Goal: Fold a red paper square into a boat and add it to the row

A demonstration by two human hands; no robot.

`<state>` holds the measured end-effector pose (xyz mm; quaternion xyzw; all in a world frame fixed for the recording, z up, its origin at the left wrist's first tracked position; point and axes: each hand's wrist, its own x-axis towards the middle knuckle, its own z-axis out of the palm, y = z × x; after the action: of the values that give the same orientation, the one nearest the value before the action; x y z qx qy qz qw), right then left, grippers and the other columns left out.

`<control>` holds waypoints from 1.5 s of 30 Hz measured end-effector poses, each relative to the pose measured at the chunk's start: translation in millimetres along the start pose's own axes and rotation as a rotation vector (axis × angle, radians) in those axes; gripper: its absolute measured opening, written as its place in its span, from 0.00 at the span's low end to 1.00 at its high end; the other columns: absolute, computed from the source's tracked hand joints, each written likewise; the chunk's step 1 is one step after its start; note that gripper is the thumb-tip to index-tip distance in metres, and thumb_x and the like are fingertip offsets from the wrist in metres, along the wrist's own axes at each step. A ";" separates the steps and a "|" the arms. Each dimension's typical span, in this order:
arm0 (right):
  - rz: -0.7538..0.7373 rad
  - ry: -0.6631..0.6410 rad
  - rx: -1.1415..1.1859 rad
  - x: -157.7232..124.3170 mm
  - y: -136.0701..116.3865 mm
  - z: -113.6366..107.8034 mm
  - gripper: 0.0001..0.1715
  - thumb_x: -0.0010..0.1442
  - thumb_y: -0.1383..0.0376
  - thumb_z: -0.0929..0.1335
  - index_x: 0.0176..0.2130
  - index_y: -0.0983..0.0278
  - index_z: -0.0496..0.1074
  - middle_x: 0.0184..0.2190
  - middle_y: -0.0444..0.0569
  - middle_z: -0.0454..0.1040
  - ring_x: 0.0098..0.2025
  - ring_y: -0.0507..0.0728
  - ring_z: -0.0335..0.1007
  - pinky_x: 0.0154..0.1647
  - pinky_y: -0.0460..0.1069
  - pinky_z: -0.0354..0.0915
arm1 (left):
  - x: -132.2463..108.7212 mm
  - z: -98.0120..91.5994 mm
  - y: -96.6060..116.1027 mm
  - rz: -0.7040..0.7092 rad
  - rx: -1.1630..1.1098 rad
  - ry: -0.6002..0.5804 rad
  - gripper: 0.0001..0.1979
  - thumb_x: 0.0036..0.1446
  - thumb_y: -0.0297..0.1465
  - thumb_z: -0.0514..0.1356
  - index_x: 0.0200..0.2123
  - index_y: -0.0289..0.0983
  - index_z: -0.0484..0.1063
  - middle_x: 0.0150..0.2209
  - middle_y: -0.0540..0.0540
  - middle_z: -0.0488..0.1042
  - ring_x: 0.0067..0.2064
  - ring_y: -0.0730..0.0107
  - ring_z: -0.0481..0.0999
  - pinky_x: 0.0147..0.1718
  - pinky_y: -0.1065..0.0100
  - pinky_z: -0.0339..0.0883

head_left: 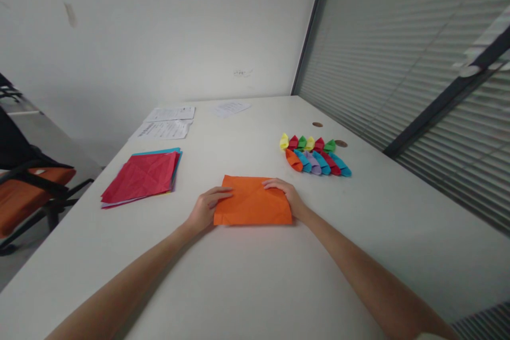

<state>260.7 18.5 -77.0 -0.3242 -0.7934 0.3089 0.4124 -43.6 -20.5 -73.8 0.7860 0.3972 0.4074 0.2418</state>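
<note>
An orange sheet (253, 202), folded into a wide rectangle, lies on the white table (239, 276) in front of me. At its left edge, my left hand (209, 207) grips the sheet, fingers over the top and thumb hidden. My right hand (287, 196) holds the right edge, its fingers resting on the upper right part. To the left is a stack of coloured sheets (141, 176), red on top with blue showing behind. Folded coloured paper pieces (314, 162) stand in two rows beyond my right hand.
Printed papers (165, 128) lie at the far left of the table, and another paper (231, 109) near the wall. Two round brown discs (341, 143) are at the right edge by the blinds. An orange-seated chair (32, 191) stands left of the table.
</note>
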 end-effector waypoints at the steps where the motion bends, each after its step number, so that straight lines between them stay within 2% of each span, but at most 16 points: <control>1: 0.012 0.012 -0.010 -0.2 0.3 0.2 0.14 0.61 0.61 0.64 0.42 0.58 0.77 0.48 0.52 0.75 0.52 0.62 0.70 0.57 0.59 0.62 | -0.2 0.4 -0.4 -0.001 0.002 0.002 0.13 0.60 0.28 0.57 0.45 0.41 0.79 0.49 0.39 0.77 0.50 0.58 0.77 0.50 0.55 0.73; 7: 0.092 0.213 -0.079 -0.6 6.9 2.1 0.11 0.60 0.62 0.67 0.41 0.55 0.79 0.50 0.51 0.66 0.50 0.59 0.68 0.57 0.59 0.64 | -2.9 2.6 -0.4 0.057 0.046 0.074 0.15 0.60 0.25 0.55 0.46 0.41 0.78 0.51 0.41 0.76 0.52 0.60 0.76 0.52 0.55 0.72; 11: 0.077 0.304 -0.181 0.5 14.2 2.6 0.13 0.58 0.62 0.70 0.43 0.53 0.79 0.46 0.51 0.61 0.48 0.59 0.65 0.56 0.59 0.65 | -3.7 0.6 1.9 0.061 0.042 0.175 0.12 0.60 0.27 0.58 0.45 0.40 0.78 0.52 0.40 0.75 0.53 0.59 0.75 0.52 0.55 0.72; 16: 0.086 0.211 -0.169 0.0 17.1 2.8 0.16 0.60 0.64 0.67 0.47 0.52 0.78 0.42 0.50 0.63 0.43 0.56 0.67 0.51 0.57 0.69 | -1.7 -3.4 3.0 -0.018 0.006 0.201 0.11 0.59 0.33 0.60 0.44 0.40 0.78 0.51 0.39 0.76 0.52 0.57 0.76 0.52 0.52 0.71; 19: 0.120 0.165 -0.102 -0.5 14.8 1.9 0.18 0.60 0.64 0.66 0.48 0.54 0.78 0.38 0.50 0.70 0.40 0.57 0.70 0.48 0.56 0.70 | -1.1 -5.5 3.8 -0.022 -0.018 0.172 0.13 0.57 0.36 0.63 0.45 0.39 0.77 0.49 0.37 0.77 0.51 0.55 0.76 0.51 0.52 0.72; 22: 0.156 0.118 0.000 0.0 10.7 1.1 0.18 0.58 0.63 0.68 0.49 0.56 0.78 0.41 0.50 0.77 0.43 0.60 0.73 0.48 0.57 0.70 | -1.4 -4.8 4.0 0.014 -0.026 0.151 0.13 0.56 0.36 0.64 0.44 0.39 0.77 0.48 0.38 0.76 0.51 0.55 0.76 0.51 0.53 0.72; 24: 0.163 0.158 0.053 0.7 8.3 1.2 0.17 0.57 0.63 0.68 0.47 0.56 0.78 0.44 0.49 0.78 0.46 0.61 0.74 0.50 0.57 0.69 | -1.7 -2.0 3.2 0.002 -0.030 0.196 0.11 0.58 0.35 0.62 0.43 0.40 0.77 0.54 0.38 0.71 0.53 0.56 0.74 0.51 0.55 0.72; 26: 0.166 0.218 0.076 1.6 6.7 1.8 0.16 0.58 0.63 0.68 0.45 0.56 0.79 0.45 0.49 0.78 0.47 0.60 0.74 0.52 0.57 0.68 | -1.6 2.2 1.1 -0.069 -0.061 0.275 0.12 0.60 0.33 0.60 0.47 0.41 0.75 0.61 0.39 0.61 0.55 0.58 0.73 0.51 0.56 0.73; 28: 0.171 0.255 0.081 2.4 6.2 2.3 0.15 0.57 0.62 0.69 0.44 0.56 0.79 0.46 0.49 0.78 0.49 0.60 0.73 0.54 0.57 0.68 | -0.9 6.3 -2.6 -0.162 -0.144 0.328 0.18 0.59 0.31 0.59 0.54 0.44 0.69 0.64 0.40 0.53 0.54 0.59 0.74 0.49 0.58 0.74; 31: 0.182 0.255 0.086 2.6 6.7 2.4 0.14 0.57 0.61 0.69 0.44 0.56 0.79 0.45 0.49 0.79 0.49 0.59 0.74 0.55 0.57 0.68 | 0.8 9.7 -10.3 -0.237 -0.309 0.310 0.28 0.57 0.32 0.61 0.60 0.47 0.59 0.64 0.39 0.49 0.54 0.60 0.75 0.48 0.59 0.75; 33: 0.186 0.253 0.093 2.3 7.5 2.0 0.15 0.57 0.61 0.69 0.44 0.56 0.79 0.45 0.49 0.79 0.49 0.59 0.74 0.55 0.57 0.68 | 1.8 9.4 -15.2 -0.260 -0.381 0.263 0.31 0.56 0.34 0.62 0.61 0.47 0.56 0.65 0.37 0.50 0.55 0.60 0.74 0.48 0.61 0.75; 35: 0.189 0.253 0.094 1.9 8.4 1.5 0.15 0.57 0.62 0.69 0.45 0.56 0.79 0.45 0.49 0.79 0.49 0.59 0.74 0.55 0.57 0.68 | 2.4 7.2 -17.9 -0.283 -0.413 0.214 0.31 0.55 0.35 0.63 0.61 0.46 0.57 0.65 0.36 0.52 0.53 0.60 0.76 0.46 0.61 0.76; 40: 0.196 0.213 0.083 1.7 8.7 2.3 0.17 0.56 0.62 0.69 0.47 0.56 0.79 0.47 0.50 0.78 0.50 0.59 0.74 0.55 0.57 0.68 | 3.6 0.7 -12.7 -0.320 -0.543 0.194 0.24 0.46 0.37 0.70 0.47 0.37 0.74 0.67 0.34 0.54 0.55 0.51 0.74 0.49 0.56 0.74; 43: 0.202 0.178 0.101 2.0 6.6 3.7 0.20 0.55 0.62 0.71 0.49 0.57 0.78 0.49 0.52 0.77 0.51 0.60 0.73 0.55 0.56 0.68 | 4.6 -0.2 -6.6 -0.337 -0.622 0.188 0.18 0.45 0.38 0.71 0.39 0.35 0.79 0.61 0.34 0.65 0.57 0.48 0.72 0.51 0.56 0.73; 45: 0.201 0.176 0.117 1.9 5.5 3.8 0.21 0.54 0.63 0.71 0.49 0.57 0.78 0.49 0.52 0.77 0.52 0.60 0.73 0.56 0.55 0.68 | 5.3 -0.4 -4.1 -0.347 -0.639 0.159 0.16 0.45 0.39 0.71 0.35 0.34 0.81 0.54 0.34 0.73 0.53 0.49 0.75 0.50 0.55 0.72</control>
<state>258.0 22.5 -82.0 -0.4033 -0.6982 0.3648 0.4656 -43.9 -13.8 -74.1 0.5580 0.3948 0.5236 0.5085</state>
